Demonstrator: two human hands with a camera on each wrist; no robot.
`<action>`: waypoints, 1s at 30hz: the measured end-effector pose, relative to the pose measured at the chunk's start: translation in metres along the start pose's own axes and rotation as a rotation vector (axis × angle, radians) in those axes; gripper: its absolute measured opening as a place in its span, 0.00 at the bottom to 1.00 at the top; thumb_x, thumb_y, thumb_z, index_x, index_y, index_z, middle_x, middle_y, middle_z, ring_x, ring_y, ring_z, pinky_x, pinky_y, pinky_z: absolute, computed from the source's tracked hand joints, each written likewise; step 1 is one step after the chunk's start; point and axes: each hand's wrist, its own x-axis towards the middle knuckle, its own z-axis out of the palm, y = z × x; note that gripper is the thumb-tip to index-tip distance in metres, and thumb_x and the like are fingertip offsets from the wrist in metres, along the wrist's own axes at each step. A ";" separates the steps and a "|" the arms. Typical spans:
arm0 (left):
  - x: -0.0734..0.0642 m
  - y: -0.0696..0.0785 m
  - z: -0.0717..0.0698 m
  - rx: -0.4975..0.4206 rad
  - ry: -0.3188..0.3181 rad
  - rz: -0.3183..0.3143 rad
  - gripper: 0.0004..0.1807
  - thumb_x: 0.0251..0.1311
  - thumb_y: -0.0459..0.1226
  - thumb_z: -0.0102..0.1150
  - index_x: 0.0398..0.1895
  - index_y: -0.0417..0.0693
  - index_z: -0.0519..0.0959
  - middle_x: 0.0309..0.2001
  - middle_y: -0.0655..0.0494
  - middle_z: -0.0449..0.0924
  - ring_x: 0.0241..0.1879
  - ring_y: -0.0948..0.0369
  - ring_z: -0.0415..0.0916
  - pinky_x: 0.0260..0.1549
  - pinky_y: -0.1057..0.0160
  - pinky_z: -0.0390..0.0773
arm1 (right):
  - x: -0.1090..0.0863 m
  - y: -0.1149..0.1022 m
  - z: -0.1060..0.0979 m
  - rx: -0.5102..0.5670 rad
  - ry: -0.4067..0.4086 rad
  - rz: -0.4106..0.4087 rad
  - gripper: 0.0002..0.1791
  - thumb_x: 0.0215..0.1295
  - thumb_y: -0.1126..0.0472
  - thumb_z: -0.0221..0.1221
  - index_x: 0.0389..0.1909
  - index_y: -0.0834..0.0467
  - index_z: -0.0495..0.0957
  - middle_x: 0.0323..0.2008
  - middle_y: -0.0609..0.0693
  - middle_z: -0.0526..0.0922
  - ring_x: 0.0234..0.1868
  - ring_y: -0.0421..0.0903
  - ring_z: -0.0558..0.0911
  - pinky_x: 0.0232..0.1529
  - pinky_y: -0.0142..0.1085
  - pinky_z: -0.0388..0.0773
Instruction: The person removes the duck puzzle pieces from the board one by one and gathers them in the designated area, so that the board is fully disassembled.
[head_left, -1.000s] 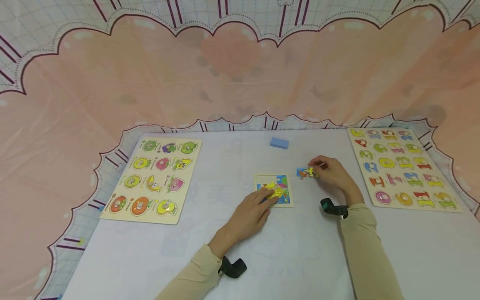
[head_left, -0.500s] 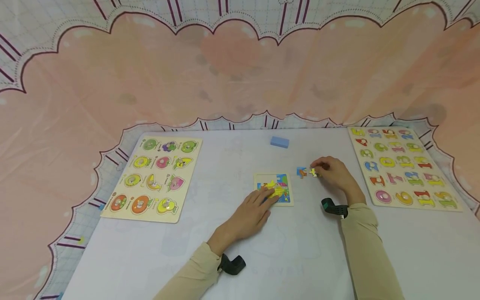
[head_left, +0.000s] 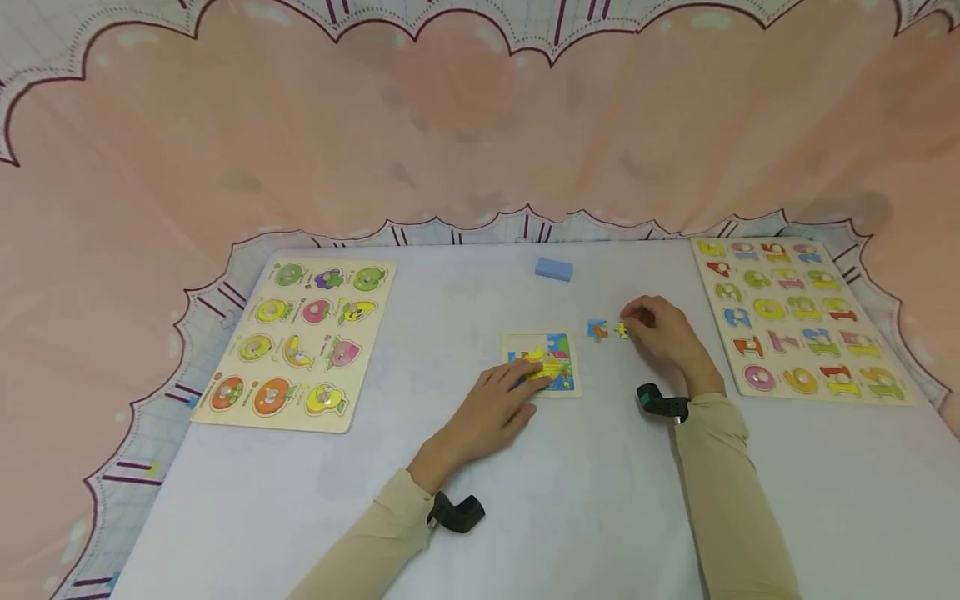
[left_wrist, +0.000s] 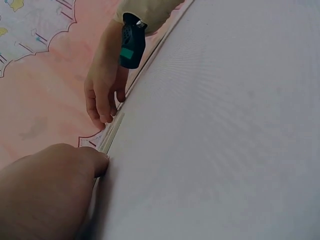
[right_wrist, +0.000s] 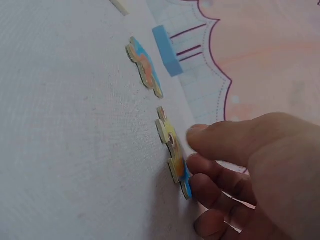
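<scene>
While the fruit board (head_left: 307,379) is lying at the far left of the white table (head_left: 570,467), I am resting my left hand (head_left: 483,417) on the small framed puzzle (head_left: 525,343), its fingers stretching out nearly straight over the yellow part of the picture (head_left: 553,367) and gripping nothing. I am reckoning that a light, flat pressure is serving best here, steadying the frame without shoving what is lying inside it; whether that yellow part is sitting flush, I cannot tell. Beyond the frame a blue block (head_left: 553,268) is lying near the far edge. To the right of the frame a blue-and-orange piece (head_left: 597,329) is lying loose, and just beside it a yellow piece (right_wrist: 172,145) is lying on the table by the fingertips of my right hand (head_left: 660,333). Those fingers are curling loosely, with the thumb standing apart from them, so I am not pinching the piece; whether a fingertip is touching its edge, I cannot tell. For a sure pick, I am favouring thumb and finger on opposite edges, clear of the thin tabs. Farther right, a board of coloured figures (head_left: 771,325) is lying well apart.
</scene>
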 end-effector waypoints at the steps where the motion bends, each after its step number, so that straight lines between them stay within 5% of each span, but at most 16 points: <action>1: 0.000 -0.001 0.000 -0.004 0.001 0.000 0.23 0.69 0.42 0.46 0.67 0.58 0.67 0.68 0.57 0.63 0.70 0.58 0.55 0.67 0.54 0.59 | 0.001 0.001 0.000 0.004 0.014 -0.004 0.11 0.68 0.62 0.52 0.47 0.63 0.75 0.41 0.59 0.73 0.42 0.52 0.72 0.44 0.41 0.68; 13: 0.007 -0.010 -0.008 0.007 0.028 0.006 0.23 0.69 0.43 0.46 0.67 0.58 0.67 0.69 0.57 0.62 0.71 0.57 0.55 0.66 0.53 0.61 | 0.012 -0.009 -0.004 0.077 0.152 -0.095 0.12 0.69 0.64 0.49 0.48 0.63 0.75 0.43 0.58 0.73 0.43 0.50 0.72 0.42 0.37 0.68; 30: 0.001 -0.002 0.001 -0.069 0.005 -0.014 0.24 0.69 0.43 0.46 0.69 0.59 0.65 0.72 0.59 0.59 0.73 0.57 0.51 0.66 0.52 0.59 | -0.003 -0.031 0.021 0.133 0.018 -0.198 0.10 0.70 0.62 0.50 0.45 0.55 0.79 0.42 0.50 0.80 0.38 0.44 0.73 0.40 0.35 0.71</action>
